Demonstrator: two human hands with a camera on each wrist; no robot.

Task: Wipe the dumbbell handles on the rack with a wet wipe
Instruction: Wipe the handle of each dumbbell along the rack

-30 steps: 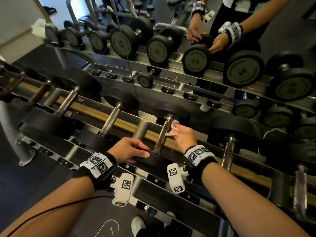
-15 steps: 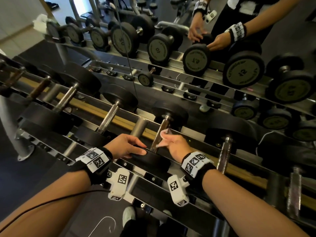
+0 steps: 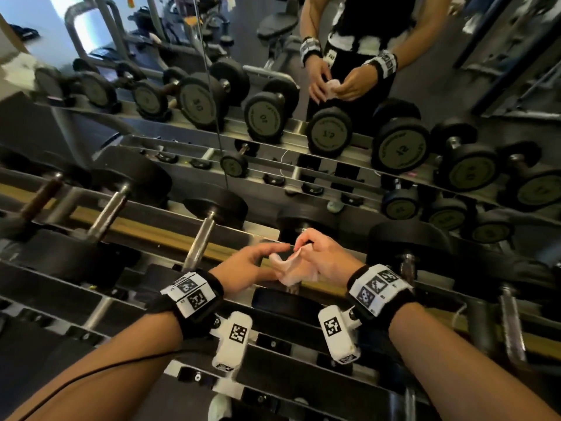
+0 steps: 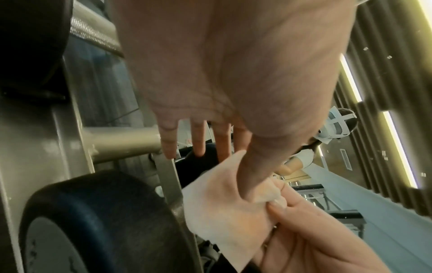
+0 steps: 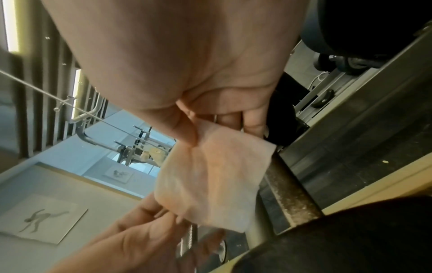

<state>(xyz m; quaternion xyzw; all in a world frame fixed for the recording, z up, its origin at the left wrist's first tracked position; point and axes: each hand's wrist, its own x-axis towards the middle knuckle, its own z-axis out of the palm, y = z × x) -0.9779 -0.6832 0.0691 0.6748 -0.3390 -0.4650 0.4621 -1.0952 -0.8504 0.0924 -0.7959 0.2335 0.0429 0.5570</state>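
1. The right hand (image 3: 318,256) pinches the wet wipe (image 3: 288,268) between the thumb and the fingers, above the rack (image 3: 145,235). It is not on any handle.
2. The left hand (image 3: 246,265) is beside it, with the four fingers long and a little spread. In the left wrist view its thumb presses into the wet wipe (image 4: 224,201). In the right wrist view its fingertips touch the lower edge of the wet wipe (image 5: 210,175). I judge that the person is folding or turning the wipe.
3. The wipe hangs loose and crumpled just over the dumbbell handle (image 5: 287,192) of the dumbbell in front.
4. The risk, in my view: the grip is only at one edge, so the wipe can slip and fall through the rack between the rails.
5. A second risk: a bunched wipe touches only a part of the knurled bar, so the handle may stay partly dirty.
6. The other handles (image 3: 200,238) to the left wait near; I cannot tell which are already clean.
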